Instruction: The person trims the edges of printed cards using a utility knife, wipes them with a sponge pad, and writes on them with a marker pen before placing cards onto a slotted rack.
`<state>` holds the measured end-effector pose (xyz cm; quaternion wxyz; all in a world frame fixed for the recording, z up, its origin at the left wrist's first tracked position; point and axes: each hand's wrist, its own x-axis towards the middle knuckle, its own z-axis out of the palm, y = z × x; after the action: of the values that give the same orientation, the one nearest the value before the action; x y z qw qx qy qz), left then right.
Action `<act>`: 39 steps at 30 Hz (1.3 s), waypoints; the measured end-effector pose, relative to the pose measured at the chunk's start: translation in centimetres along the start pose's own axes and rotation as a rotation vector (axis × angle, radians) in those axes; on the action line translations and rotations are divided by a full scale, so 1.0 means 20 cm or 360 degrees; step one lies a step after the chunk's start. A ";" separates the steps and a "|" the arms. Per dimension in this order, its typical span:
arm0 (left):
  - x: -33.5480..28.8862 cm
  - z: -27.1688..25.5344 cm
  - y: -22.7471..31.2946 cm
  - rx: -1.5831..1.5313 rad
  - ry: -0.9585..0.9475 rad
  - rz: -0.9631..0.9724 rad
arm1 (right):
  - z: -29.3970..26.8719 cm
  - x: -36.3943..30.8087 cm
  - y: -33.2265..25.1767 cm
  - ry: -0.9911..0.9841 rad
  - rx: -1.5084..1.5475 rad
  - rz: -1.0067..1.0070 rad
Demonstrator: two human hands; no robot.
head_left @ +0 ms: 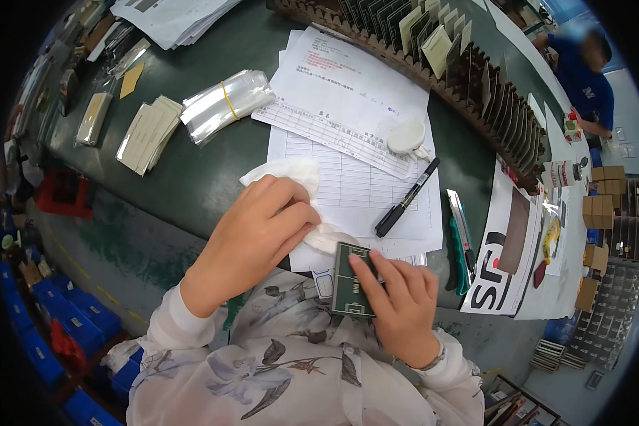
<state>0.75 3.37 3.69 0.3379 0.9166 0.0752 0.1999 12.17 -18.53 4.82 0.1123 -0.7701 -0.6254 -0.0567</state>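
Observation:
My right hand (405, 302) holds a dark green rectangular plate (348, 287) with white line markings by its right side, near the table's front edge. Its index finger lies on the face of the plate. My left hand (259, 227) is closed on a crumpled white cloth (291, 170), with thumb and fingers pinched together. Part of that cloth spreads out past the knuckles, and another bit reaches toward the plate's upper left corner. Printed sheets (334, 142) lie beneath the cloth.
A black marker (407, 198) and a white rounded object (406, 137) rest on the sheets. Right of them lies a green utility knife (461, 245). A brown slotted rack (468, 99) holds several upright plates. Banded clear bags (224, 106) lie left. Another person (582, 78) stands far right.

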 end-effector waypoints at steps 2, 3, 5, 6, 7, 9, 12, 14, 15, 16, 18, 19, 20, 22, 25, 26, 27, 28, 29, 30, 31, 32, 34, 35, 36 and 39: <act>0.00 0.01 0.00 0.0083 0.0007 0.0041 | -0.05 -0.04 0.03 -0.0034 -0.0011 0.0050; 0.01 0.02 0.00 0.0167 0.0011 0.0088 | -0.08 -0.06 0.05 -0.0064 -0.0022 0.0104; 0.02 -0.02 -0.03 0.0367 0.0084 0.0088 | -0.09 -0.08 0.11 0.0033 0.0448 0.0292; 0.03 -0.03 -0.04 0.0561 0.0159 0.0087 | -0.08 -0.10 0.13 0.0142 0.0781 0.0437; 0.06 -0.05 -0.04 0.0640 0.0336 0.0053 | -0.09 -0.14 0.12 0.0158 0.1155 0.0812; 0.12 -0.06 0.01 0.0607 0.0718 -0.0062 | -0.10 -0.14 0.10 0.0327 0.2106 0.1306; 0.14 -0.04 0.14 -0.0068 0.0635 -0.0244 | -0.10 -0.10 0.09 0.0479 0.2437 0.1287; 0.13 0.03 0.20 -0.0755 0.0223 -0.0322 | -0.10 -0.08 0.07 0.0549 0.2553 0.1239; 0.12 0.08 0.24 -0.1029 0.0053 -0.0383 | -0.11 -0.07 0.07 0.0550 0.2654 0.1210; 0.13 0.12 0.29 -0.1179 -0.0057 -0.0453 | -0.11 -0.07 0.07 0.0550 0.2746 0.1192; 0.13 0.17 0.34 -0.1324 -0.0172 -0.0521 | -0.11 -0.07 0.09 0.0500 0.2772 0.1142; 0.13 0.18 0.35 -0.1488 -0.0223 -0.0571 | -0.11 -0.08 0.09 0.0444 0.2790 0.1099; 0.14 0.20 0.36 -0.1651 -0.0274 -0.0620 | -0.11 -0.09 0.11 0.0449 0.2794 0.1097; 0.16 0.20 0.38 -0.1799 -0.0212 -0.0702 | -0.11 -0.12 0.13 0.0314 0.2897 0.1085; 0.17 0.16 0.34 -0.1852 -0.0396 -0.0863 | -0.11 -0.13 0.13 0.0186 0.2818 0.1146; 0.17 0.15 0.34 -0.1839 -0.0447 -0.0918 | -0.12 -0.13 0.13 0.0198 0.2828 0.1119; 0.17 0.14 0.34 -0.1822 -0.0483 -0.0970 | -0.13 -0.13 0.13 0.0135 0.2806 0.1202; 0.17 0.14 0.33 -0.1832 -0.0531 -0.0956 | -0.13 -0.13 0.13 0.0070 0.2781 0.1281; 0.18 0.14 0.33 -0.1868 -0.0574 -0.0973 | -0.13 -0.13 0.13 0.0081 0.2832 0.1298; 0.18 0.14 0.33 -0.1915 -0.0611 -0.0998 | -0.13 -0.14 0.14 0.0065 0.2835 0.1259; 0.17 0.15 0.32 -0.1934 -0.0666 -0.0950 | -0.13 -0.16 0.15 -0.0010 0.2840 0.1239; 0.18 0.15 0.33 -0.1924 -0.0629 -0.0939 | -0.13 -0.17 0.16 -0.0087 0.2839 0.1219; 0.19 0.16 0.35 -0.2050 -0.0669 -0.0907 | -0.13 -0.18 0.15 -0.0184 0.2846 0.1180; 0.18 0.18 0.34 -0.2044 -0.0688 -0.0863 | -0.13 -0.18 0.14 -0.0260 0.2851 0.1174; 0.19 0.18 0.34 -0.2042 -0.0667 -0.0851 | -0.14 -0.17 0.14 -0.0271 0.2842 0.1153; 0.20 0.18 0.34 -0.2035 -0.0667 -0.0820 | -0.14 -0.15 0.12 -0.0610 0.2893 0.0940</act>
<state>5.98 -2.87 6.90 0.8521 0.5117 0.0909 -0.0614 14.02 -22.59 6.60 0.5697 -0.5118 -0.2202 0.6042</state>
